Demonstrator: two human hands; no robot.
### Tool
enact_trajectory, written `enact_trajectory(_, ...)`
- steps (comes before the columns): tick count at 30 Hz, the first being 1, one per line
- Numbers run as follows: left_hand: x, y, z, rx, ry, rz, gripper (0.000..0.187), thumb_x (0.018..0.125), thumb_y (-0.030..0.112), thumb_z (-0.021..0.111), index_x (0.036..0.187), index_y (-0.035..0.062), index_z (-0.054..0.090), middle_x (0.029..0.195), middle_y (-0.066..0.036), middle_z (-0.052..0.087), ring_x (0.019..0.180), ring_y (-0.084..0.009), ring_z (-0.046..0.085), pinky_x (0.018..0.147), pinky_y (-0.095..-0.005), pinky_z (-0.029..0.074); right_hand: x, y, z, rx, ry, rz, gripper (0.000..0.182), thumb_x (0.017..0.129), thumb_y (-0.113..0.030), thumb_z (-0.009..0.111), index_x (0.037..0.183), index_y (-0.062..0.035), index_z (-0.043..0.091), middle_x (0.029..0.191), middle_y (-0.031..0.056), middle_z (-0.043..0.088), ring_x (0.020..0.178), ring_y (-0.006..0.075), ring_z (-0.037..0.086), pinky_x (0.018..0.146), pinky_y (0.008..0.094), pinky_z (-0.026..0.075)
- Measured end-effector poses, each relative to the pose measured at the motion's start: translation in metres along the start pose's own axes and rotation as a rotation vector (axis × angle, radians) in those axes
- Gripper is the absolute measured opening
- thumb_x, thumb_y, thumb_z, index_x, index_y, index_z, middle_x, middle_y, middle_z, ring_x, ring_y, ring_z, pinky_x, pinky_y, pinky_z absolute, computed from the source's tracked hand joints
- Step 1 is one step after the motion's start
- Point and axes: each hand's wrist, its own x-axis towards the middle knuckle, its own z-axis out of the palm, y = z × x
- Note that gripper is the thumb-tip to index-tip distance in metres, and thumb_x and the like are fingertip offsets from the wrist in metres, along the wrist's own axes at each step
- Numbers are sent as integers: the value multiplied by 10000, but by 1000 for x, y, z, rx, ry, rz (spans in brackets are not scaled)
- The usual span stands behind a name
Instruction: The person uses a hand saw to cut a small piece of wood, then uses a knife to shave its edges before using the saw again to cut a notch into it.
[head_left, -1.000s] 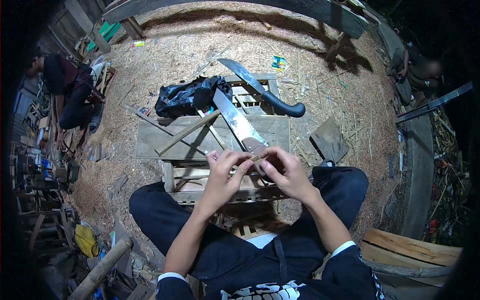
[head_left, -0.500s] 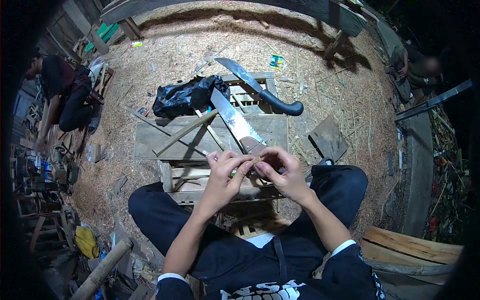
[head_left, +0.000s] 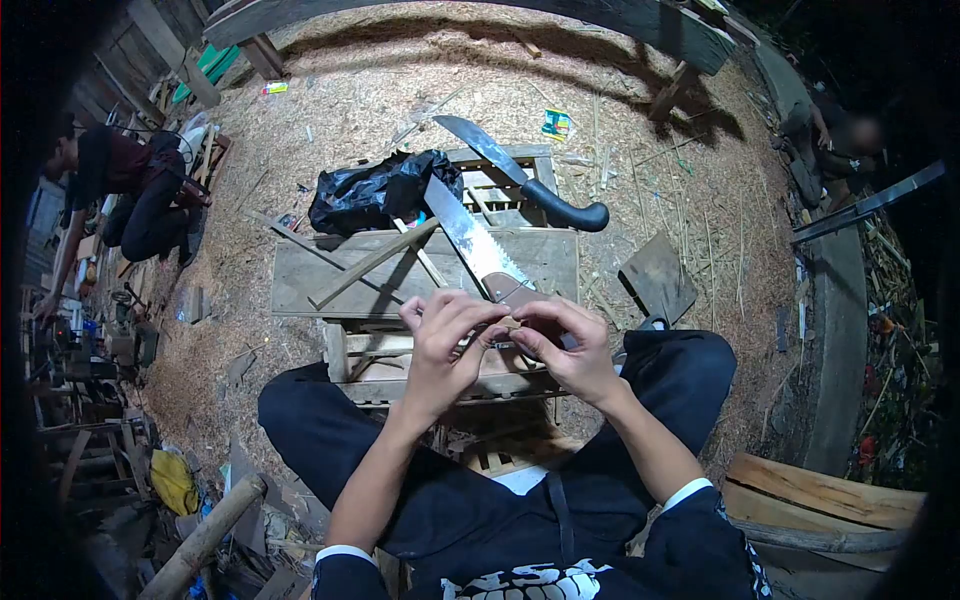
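Note:
My left hand (head_left: 450, 345) and my right hand (head_left: 570, 350) meet over the near edge of a low wooden bench (head_left: 330, 275). Between the fingertips of both is a small tan piece (head_left: 511, 323), pinched from either side. Just beyond them lies a handsaw (head_left: 468, 235), its brown handle close to my right fingers. A machete (head_left: 500, 160) with a black handle rests at the bench's far side, beside a black plastic bag (head_left: 370, 190). Thin wooden sticks (head_left: 370, 265) lie across the board left of the saw.
One person (head_left: 140, 190) crouches at the left, reaching down. Another person (head_left: 830, 145) sits at the far right. A flat wooden piece (head_left: 658, 278) lies right of the bench. A round pole (head_left: 205, 540) and planks (head_left: 820, 495) are near me.
My fingers have shifted slightly around the small piece, which shows at a different angle. The person at the left has raised their body somewhat, and the seated person's arm has moved.

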Motion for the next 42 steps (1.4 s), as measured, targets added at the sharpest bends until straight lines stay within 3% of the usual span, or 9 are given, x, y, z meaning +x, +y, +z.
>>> enact_trajectory(3,-2,-5,3,-32,14,-11,189,863,86,766,1051,98,765,1018,-23,746,1045,-231,610,959,-387,325,2,-1,-2,-25,-11,-33,210,892,-67,779,1090,-13,739,986,110,747,840,175,728,734,285,558)
enact_trajectory(5,-3,-7,3,-2,7,9,239,856,127,763,1096,139,758,1031,20,735,1065,-198,595,967,-414,260,2,0,-2,-19,-9,-36,200,891,-69,780,1079,-13,744,972,110,747,837,179,726,735,288,556)
enact_trajectory(7,-2,-6,3,-17,1,16,239,858,125,763,1096,142,759,1039,22,736,1070,-198,596,970,-416,257,2,-1,-3,-14,-8,-40,190,890,-71,780,1068,-13,748,959,110,748,834,183,725,735,290,555)
enact_trajectory(15,-2,-6,5,53,46,101,233,851,126,776,1082,157,766,1064,40,739,1078,-172,606,972,-429,250,0,-3,1,64,38,44,150,909,-86,777,1030,0,758,930,101,746,775,148,711,691,273,546)
enact_trajectory(25,-8,-9,5,231,-37,174,332,785,125,793,1110,176,745,1031,62,724,1070,-165,616,948,-460,258,1,-4,-5,-43,14,73,131,884,-93,776,981,-6,762,855,66,724,691,104,642,626,250,495)
enact_trajectory(28,-10,-9,7,254,-79,182,355,756,125,793,1102,191,752,1028,73,717,1078,-163,611,947,-468,256,1,-3,-5,-38,25,37,139,833,-73,754,948,3,740,836,78,698,661,139,639,603,277,493)
enact_trajectory(30,-13,-11,7,282,-89,185,363,739,129,795,1093,200,757,1032,80,715,1082,-160,609,947,-471,254,2,-8,-9,-24,-52,181,144,811,-81,753,920,8,725,819,85,688,658,141,639,611,286,502)
enact_trajectory(37,-17,-16,12,401,-87,270,364,736,129,780,1088,218,753,1070,100,707,1101,-139,606,942,-471,252,3,-4,-13,-78,-161,284,164,795,-106,752,897,6,692,780,87,666,666,156,650,623,312,513)
enact_trajectory(42,-16,-18,13,452,-86,315,328,713,143,766,1028,234,771,1040,108,719,1065,-153,617,973,-458,238,2,1,-17,-192,-305,237,215,821,-161,727,957,-13,651,798,131,683,718,274,690,692,384,541)
